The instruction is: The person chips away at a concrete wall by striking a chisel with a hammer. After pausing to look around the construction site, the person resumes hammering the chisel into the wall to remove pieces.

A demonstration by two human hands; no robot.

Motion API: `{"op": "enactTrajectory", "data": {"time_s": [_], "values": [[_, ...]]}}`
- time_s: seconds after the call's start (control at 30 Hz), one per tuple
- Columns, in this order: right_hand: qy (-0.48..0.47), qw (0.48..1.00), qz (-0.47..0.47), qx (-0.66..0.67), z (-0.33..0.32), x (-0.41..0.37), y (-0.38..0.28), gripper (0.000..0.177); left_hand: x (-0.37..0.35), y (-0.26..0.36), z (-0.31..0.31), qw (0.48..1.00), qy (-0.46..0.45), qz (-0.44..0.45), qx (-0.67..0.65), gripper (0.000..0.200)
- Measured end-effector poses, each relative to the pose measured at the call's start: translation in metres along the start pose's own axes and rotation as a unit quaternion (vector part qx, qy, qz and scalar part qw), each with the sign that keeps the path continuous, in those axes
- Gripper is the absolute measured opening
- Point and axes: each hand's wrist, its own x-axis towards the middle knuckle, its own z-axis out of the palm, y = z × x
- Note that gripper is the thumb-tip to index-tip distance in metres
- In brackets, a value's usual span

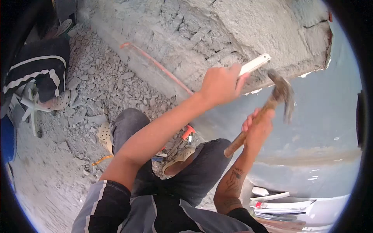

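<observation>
My left hand (221, 84) is closed around a pale, flat bar-like tool (255, 64), held near the broken edge of the rough concrete wall (268, 27). To the right and lower, my right hand (258, 126) grips the wooden handle of a claw hammer (281, 91). The hammer's metal head is up and slightly right of the pale tool, apart from it. Where the far end of the pale tool meets the wall, contact cannot be made out.
Grey rubble (97, 70) covers the ground at left. An orange-red pipe (159, 66) runs along the concrete. An orange-handled tool (188, 132) lies between my feet. Stacked strips (281, 206) are at lower right. Another person's striped clothing (39, 70) shows at left.
</observation>
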Motion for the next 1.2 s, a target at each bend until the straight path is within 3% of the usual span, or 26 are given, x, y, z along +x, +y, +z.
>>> {"op": "enactTrajectory", "data": {"time_s": [0.03, 0.1, 0.13, 0.2, 0.23, 0.3, 0.33, 0.4, 0.47, 0.5, 0.57, 0.63, 0.7, 0.77, 0.8, 0.9, 0.93, 0.97, 1.0, 1.1, 1.2], "values": [[-0.004, 1.000, -0.006, -0.002, 0.000, 0.003, -0.003, 0.073, 0.003, -0.003, 0.001, 0.999, -0.018, -0.033, 0.021, 0.031], [0.017, 0.981, -0.085, 0.171, -0.010, -0.007, -0.013, 0.074, 0.007, -0.008, 0.004, 0.998, -0.014, -0.048, 0.025, 0.032], [0.019, 0.982, -0.079, 0.171, -0.016, -0.011, -0.022, 0.074, 0.008, -0.009, 0.004, 0.998, -0.014, -0.054, 0.032, 0.033], [-0.022, 0.958, -0.193, 0.212, -0.029, -0.010, -0.043, 0.075, 0.009, -0.009, 0.004, 0.997, -0.019, -0.068, 0.020, 0.034], [-0.023, 0.958, -0.193, 0.210, -0.032, -0.007, -0.047, 0.075, 0.009, -0.009, 0.005, 0.997, -0.020, -0.079, 0.005, 0.035], [-0.071, 0.919, -0.293, 0.254, -0.035, -0.003, -0.052, 0.077, 0.008, -0.006, 0.006, 0.996, -0.012, -0.083, 0.006, 0.036], [-0.071, 0.920, -0.292, 0.253, -0.028, 0.003, -0.046, 0.077, 0.007, -0.004, 0.007, 0.996, -0.006, -0.086, 0.008, 0.036], [0.058, 0.917, -0.235, 0.319, 0.001, 0.025, -0.023, 0.068, 0.006, -0.002, 0.007, 0.996, -0.001, -0.093, 0.010, 0.036], [0.027, 0.985, -0.171, -0.023, 0.018, 0.042, -0.001, 0.060, 0.006, -0.001, 0.008, 0.995, 0.005, -0.098, 0.011, 0.037], [0.028, 0.985, -0.171, -0.022, 0.018, 0.042, -0.005, 0.060, 0.006, -0.002, 0.008, 0.994, 0.009, -0.110, -0.001, 0.037], [-0.021, 0.999, 0.012, -0.027, 0.017, 0.041, -0.021, 0.049, 0.006, -0.004, 0.008, 0.993, 0.013, -0.120, -0.013, 0.038], [0.033, 0.997, -0.060, 0.034, 0.011, 0.021, -0.054, 0.052, 0.006, -0.006, 0.009, 0.993, 0.005, -0.116, 0.001, 0.038], [-0.026, 0.955, -0.150, 0.256, -0.028, 0.019, -0.065, 0.063, 0.007, -0.005, 0.009, 0.991, -0.006, -0.134, -0.004, 0.038], [-0.067, 0.887, -0.393, 0.234, -0.044, 0.010, -0.087, 0.085, 0.008, -0.002, 0.009, 0.988, -0.014, -0.153, -0.008, 0.038], [-0.106, 0.845, -0.470, 0.232, -0.046, 0.011, -0.096, 0.087, 0.009, -0.001, 0.008, 0.986, -0.026, -0.162, -0.010, 0.038], [-0.124, 0.786, -0.525, 0.304, -0.015, 0.033, -0.048, 0.081, 0.008, -0.001, 0.009, 0.986, -0.031, -0.165, -0.002, 0.039], [-0.056, 0.918, -0.364, 0.147, 0.004, 0.041, -0.012, 0.069, 0.008, -0.002, 0.009, 0.987, -0.025, -0.158, 0.006, 0.039], [0.017, 0.984, -0.178, -0.020, 0.020, 0.046, 0.004, 0.058, 0.007, -0.004, 0.010, 0.988, -0.022, -0.155, 0.007, 0.039], [-0.063, 0.994, 0.073, -0.057, 0.028, 0.046, -0.009, 0.054, 0.006, -0.006, 0.011, 0.985, -0.020, -0.173, 0.002, 0.040], [-0.067, 0.992, 0.057, -0.090, 0.013, 0.039, -0.005, 0.055, 0.015, -0.019, 0.007, 0.986, 0.006, -0.163, 0.024, 0.040], [-0.028, 0.997, -0.010, 0.073, -0.005, 0.027, -0.028, 0.064, 0.007, -0.015, 0.006, 0.986, -0.008, -0.160, 0.048, 0.039]]}}
